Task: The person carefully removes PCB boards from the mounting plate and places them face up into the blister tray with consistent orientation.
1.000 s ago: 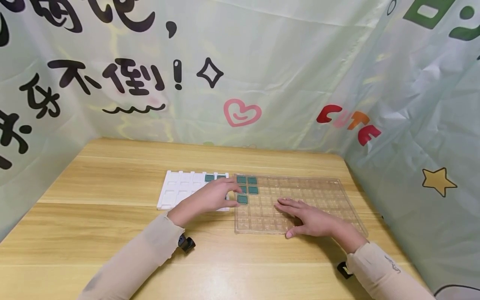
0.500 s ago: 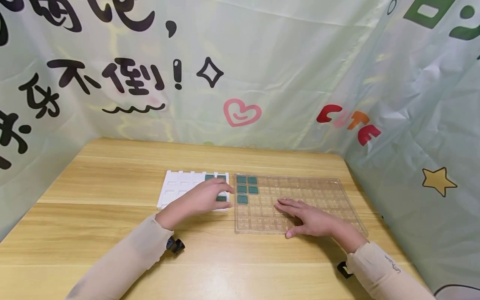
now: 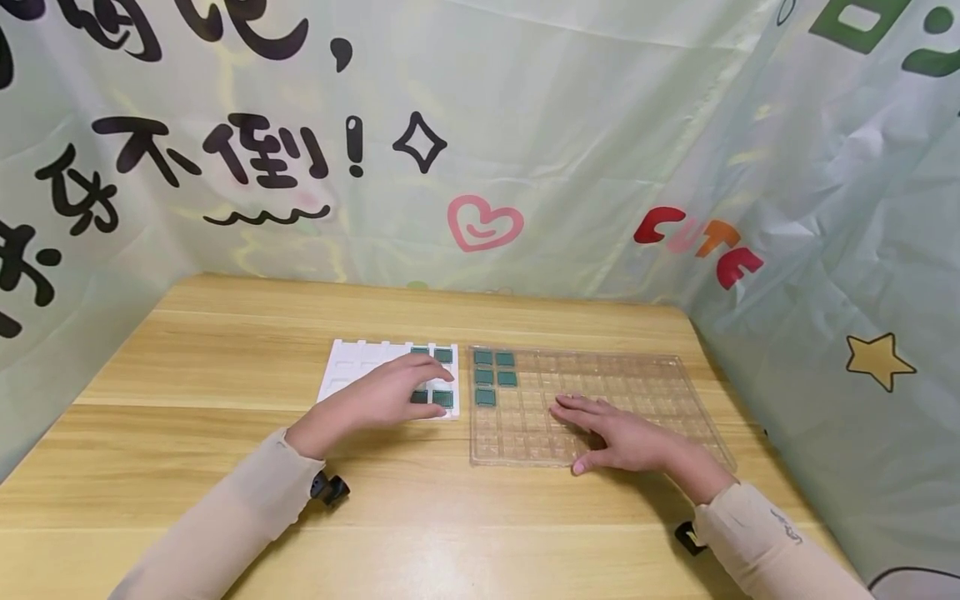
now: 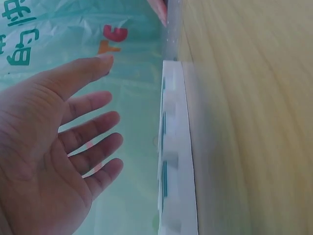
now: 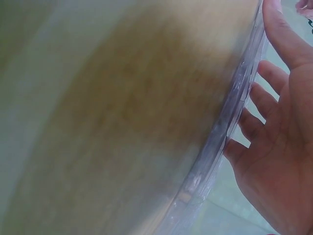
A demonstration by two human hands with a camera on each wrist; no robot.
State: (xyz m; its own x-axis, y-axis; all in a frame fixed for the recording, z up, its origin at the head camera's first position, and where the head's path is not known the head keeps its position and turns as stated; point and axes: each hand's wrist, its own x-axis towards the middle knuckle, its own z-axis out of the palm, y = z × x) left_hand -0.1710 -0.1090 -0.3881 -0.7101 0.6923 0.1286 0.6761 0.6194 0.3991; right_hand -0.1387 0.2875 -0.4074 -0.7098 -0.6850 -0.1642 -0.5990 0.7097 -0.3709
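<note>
My left hand (image 3: 378,390) hovers over the white compartment tray (image 3: 358,352), fingers spread and loosely bent. In the left wrist view nothing lies between the thumb and fingers of the left hand (image 4: 58,132), which is apart from the white tray's side (image 4: 177,147). Green chip-like squares (image 3: 443,356) sit in the white tray's right part, some partly hidden by the hand. My right hand (image 3: 622,437) rests on the clear plastic tray (image 3: 517,450), fingers extended, with its thumb at the near edge. Several more green squares (image 3: 485,397) fill pockets at that tray's left end.
Both trays lie side by side on a wooden table (image 3: 480,525), a narrow gap between them. A printed fabric sheet (image 3: 570,150) rises behind the table and along its sides. Small black devices (image 3: 330,489) are at the wrists.
My left hand has moved left, from the clear tray's left end to above the white tray, uncovering green squares in both. My right hand has stayed in place.
</note>
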